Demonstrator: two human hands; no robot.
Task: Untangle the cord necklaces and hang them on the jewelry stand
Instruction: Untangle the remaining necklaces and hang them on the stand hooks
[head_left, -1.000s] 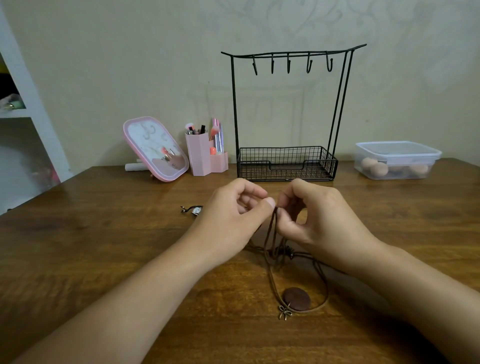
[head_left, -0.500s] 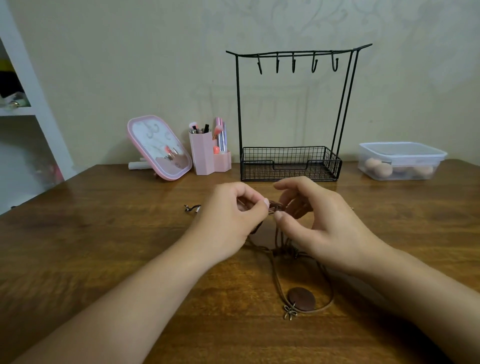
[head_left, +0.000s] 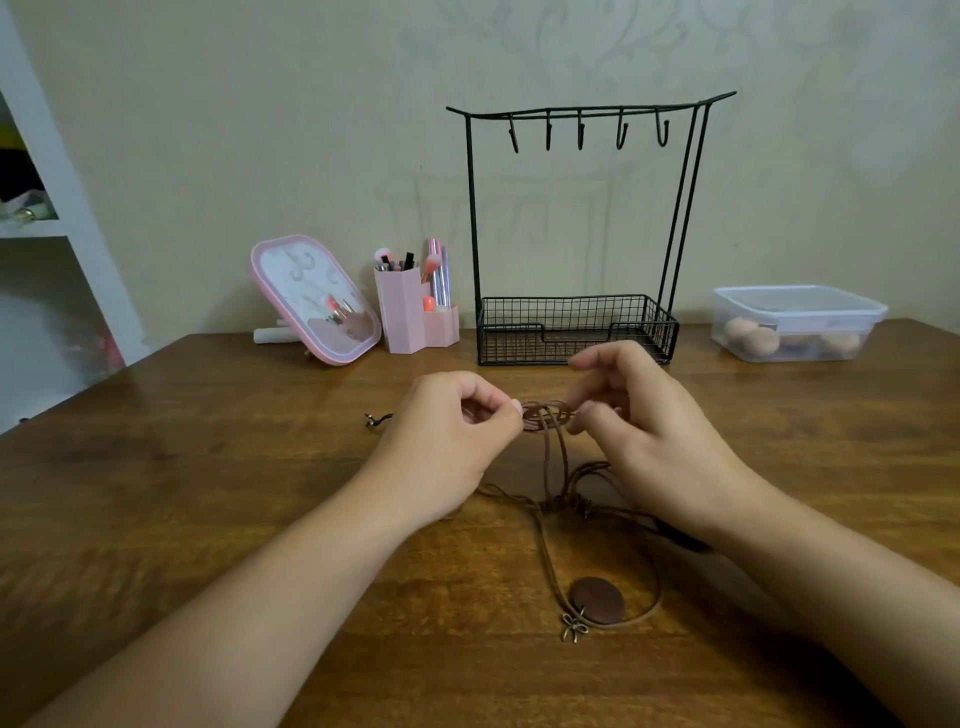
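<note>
Brown cord necklaces (head_left: 551, 447) lie tangled on the wooden table (head_left: 156, 493). A round brown pendant (head_left: 597, 599) and a small metal bow charm (head_left: 573, 627) rest near the front. My left hand (head_left: 447, 441) pinches the cords at the top of the tangle. My right hand (head_left: 644, 431) pinches the same cords from the other side, its upper fingers spread. Between the two hands the cords are stretched sideways, lifted off the table. The black wire jewelry stand (head_left: 576, 228) with several bare hooks stands behind the hands.
A pink mirror (head_left: 311, 299) and a pink brush holder (head_left: 410, 312) stand at the back left. A clear lidded box (head_left: 797, 322) sits at the back right. A white shelf unit (head_left: 47, 234) is at the far left. A cord end (head_left: 376, 420) lies left of my left hand.
My hands have drawn apart, pulling the pinched cords out sideways between them. My right hand's upper fingers have spread open.
</note>
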